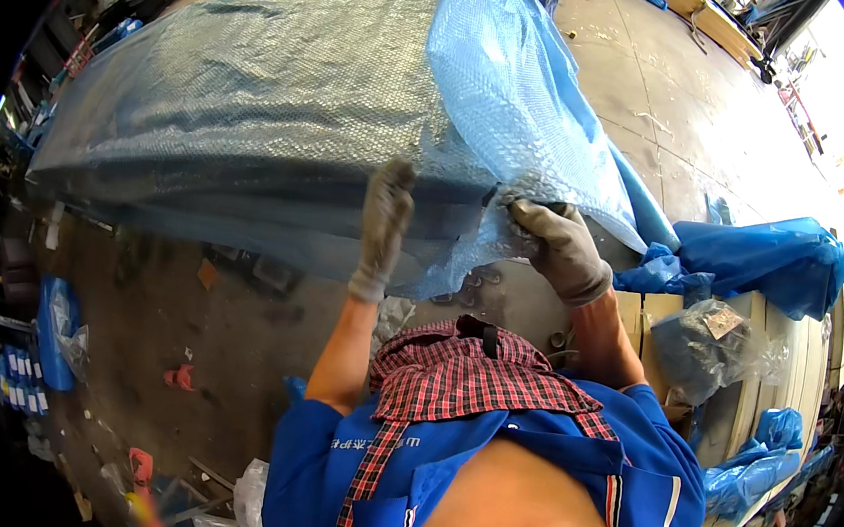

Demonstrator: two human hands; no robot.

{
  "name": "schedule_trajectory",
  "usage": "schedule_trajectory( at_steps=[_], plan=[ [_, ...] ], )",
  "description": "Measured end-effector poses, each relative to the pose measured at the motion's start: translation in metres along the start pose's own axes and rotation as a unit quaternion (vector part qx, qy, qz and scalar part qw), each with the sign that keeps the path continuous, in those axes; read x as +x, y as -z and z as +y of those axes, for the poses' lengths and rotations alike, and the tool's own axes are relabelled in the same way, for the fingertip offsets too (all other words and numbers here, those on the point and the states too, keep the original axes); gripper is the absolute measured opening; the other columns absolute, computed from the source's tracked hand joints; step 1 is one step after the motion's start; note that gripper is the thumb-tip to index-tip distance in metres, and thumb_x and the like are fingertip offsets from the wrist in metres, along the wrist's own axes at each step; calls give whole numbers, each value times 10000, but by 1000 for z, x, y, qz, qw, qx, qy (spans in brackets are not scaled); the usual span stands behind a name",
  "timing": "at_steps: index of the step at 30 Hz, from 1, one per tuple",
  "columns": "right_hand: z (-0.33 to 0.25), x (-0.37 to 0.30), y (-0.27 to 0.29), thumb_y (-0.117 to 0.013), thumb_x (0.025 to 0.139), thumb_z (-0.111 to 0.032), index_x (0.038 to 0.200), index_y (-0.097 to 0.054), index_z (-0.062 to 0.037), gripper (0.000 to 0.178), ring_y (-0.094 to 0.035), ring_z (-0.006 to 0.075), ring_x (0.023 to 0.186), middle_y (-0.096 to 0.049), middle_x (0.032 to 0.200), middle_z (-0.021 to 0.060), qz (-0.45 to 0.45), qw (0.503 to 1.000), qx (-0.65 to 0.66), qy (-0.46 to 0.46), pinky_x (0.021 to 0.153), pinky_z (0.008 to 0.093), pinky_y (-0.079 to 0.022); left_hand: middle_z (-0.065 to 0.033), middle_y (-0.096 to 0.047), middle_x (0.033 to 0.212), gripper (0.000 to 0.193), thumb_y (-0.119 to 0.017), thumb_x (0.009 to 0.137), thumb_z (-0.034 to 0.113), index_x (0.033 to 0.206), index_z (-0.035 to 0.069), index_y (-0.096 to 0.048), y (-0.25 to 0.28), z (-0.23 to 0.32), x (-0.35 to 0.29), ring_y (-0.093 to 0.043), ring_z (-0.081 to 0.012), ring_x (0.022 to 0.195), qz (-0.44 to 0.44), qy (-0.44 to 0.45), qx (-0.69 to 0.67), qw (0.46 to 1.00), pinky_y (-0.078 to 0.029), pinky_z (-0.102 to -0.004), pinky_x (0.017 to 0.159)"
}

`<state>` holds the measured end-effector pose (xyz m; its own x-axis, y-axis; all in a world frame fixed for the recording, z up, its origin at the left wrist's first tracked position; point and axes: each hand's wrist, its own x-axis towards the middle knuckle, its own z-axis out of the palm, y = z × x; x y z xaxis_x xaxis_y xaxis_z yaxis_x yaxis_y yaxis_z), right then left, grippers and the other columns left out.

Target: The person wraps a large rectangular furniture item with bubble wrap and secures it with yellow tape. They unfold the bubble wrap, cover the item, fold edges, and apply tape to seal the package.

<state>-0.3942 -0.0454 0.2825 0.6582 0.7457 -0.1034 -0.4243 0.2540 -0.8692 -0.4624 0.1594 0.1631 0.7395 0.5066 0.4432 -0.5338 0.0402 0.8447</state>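
A long, flat-topped object lies across the far side, covered in translucent blue bubble wrap (287,81). A loose, lifted flap of the bubble wrap (509,70) rises at its right end. My right hand (562,248), in a grey work glove, is closed on the bunched lower edge of this flap. My left hand (385,222), gloved the same way, is curled closed in front of the near side of the wrapped object. Whatever its fingers hold, if anything, is hidden.
Crumpled blue plastic sheeting (764,258) and a clear plastic bag (706,349) rest on pale boards (748,382) to my right. Red scraps (181,376) lie on the floor at left, near a blue roll (57,332). Concrete floor (648,93) extends beyond the flap.
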Motion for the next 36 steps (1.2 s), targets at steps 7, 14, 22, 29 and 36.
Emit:
schedule_trajectory(
  at_steps=[7, 14, 22, 29, 36],
  plan=[
    [31, 12, -59, -632, 872, -120, 939, -669, -13, 131, -548, 57, 743, -641, 839, -22, -85, 981, -166, -50, 670, 226, -459, -167, -606, 1097, 586, -669, 828, 191, 1320, 5, -410, -30, 14, -53, -618, -300, 957, -50, -3, 203, 978, -506, -354, 814],
    [60, 4, -2, -610, 863, -248, 1151, -574, -59, 347, -580, 248, 1069, -637, 1111, 104, 18, 959, 276, 59, 995, 440, -410, -229, -600, 1144, 437, -529, 822, -10, 1257, -34, -488, -10, 20, -60, -616, -334, 1036, -1, -44, 243, 969, -485, -354, 877],
    [94, -50, -8, -626, 872, -271, 1159, -573, -112, 332, -610, 249, 1038, -642, 1114, 66, 117, 941, 309, -76, 908, 423, -489, -199, -602, 1139, 448, -588, 838, 64, 1257, -59, -485, 16, 35, -81, -608, -259, 1021, -37, -3, 239, 970, -473, -321, 879],
    [132, -52, -59, -545, 942, -302, 1259, -478, -83, 391, -547, 224, 1119, -563, 1218, 69, 60, 954, 283, -80, 1018, 431, -407, -175, -619, 1076, 556, -691, 803, 88, 1283, -72, -460, 17, 60, -74, -638, -250, 900, -18, -49, 324, 944, -505, -315, 772],
    [93, -63, -47, -528, 944, -301, 1234, -503, -75, 368, -563, 220, 1087, -591, 1182, 81, 73, 956, 281, 38, 960, 424, -442, -153, -654, 880, 315, -584, 869, 29, 1174, -33, -531, 12, 51, -111, -632, -176, 717, 29, -47, 248, 967, -501, -282, 661]
  ],
)
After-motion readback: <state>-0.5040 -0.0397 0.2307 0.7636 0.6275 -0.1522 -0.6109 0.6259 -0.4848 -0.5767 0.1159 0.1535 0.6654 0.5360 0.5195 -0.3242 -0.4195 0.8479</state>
